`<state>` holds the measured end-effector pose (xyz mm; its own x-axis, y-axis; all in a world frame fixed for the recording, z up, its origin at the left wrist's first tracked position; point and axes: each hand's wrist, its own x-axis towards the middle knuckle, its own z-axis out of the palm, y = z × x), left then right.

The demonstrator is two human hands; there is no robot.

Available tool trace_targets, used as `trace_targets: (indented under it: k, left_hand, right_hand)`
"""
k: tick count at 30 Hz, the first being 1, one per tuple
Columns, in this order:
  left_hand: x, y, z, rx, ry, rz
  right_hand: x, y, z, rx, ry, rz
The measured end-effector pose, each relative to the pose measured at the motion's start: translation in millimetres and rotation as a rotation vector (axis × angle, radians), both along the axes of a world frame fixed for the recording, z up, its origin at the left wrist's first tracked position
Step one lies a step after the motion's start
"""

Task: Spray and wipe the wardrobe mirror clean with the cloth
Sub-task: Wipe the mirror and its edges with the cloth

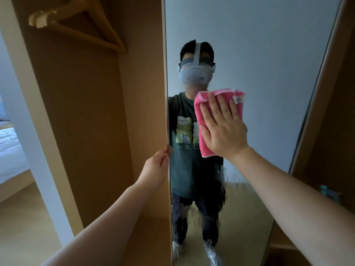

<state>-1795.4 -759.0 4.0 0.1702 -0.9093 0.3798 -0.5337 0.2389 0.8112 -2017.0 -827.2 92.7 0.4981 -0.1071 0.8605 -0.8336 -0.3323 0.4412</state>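
The wardrobe mirror (259, 54) fills the centre and right of the head view, mounted on an open door. A folded pink cloth (203, 139) lies flat against the glass at mid height. My right hand (224, 127) presses on it with fingers spread. My left hand (156, 166) grips the door's left edge (166, 93) below the cloth's level. Wet spray streaks and droplets (221, 192) cover the lower part of the mirror. The glass reflects a person in a dark T-shirt with a headset. No spray bottle can be identified.
Left of the door the wardrobe interior (86, 112) stands open, with a wooden hanger (76, 22) on the rail at top left. A bed (9, 146) with white bedding shows at the far left. Another wooden panel (330, 112) borders the mirror on the right.
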Motion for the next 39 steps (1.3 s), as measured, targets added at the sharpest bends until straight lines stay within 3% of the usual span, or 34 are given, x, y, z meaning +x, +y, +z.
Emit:
trace_targets:
  k: [15,29,39]
  left_hand:
    - [-12,5,1,-0.106,-0.002,0.088]
    - [-12,3,-1,-0.087,-0.041,0.122]
    - [-14,5,2,-0.079,-0.047,0.115]
  right_hand:
    - [-36,1,-125,0.083,0.140,-0.016]
    - [-48,2,-117,0.074,0.206,-0.001]
    - [-68,-1,-59,-0.002,0.206,-0.049]
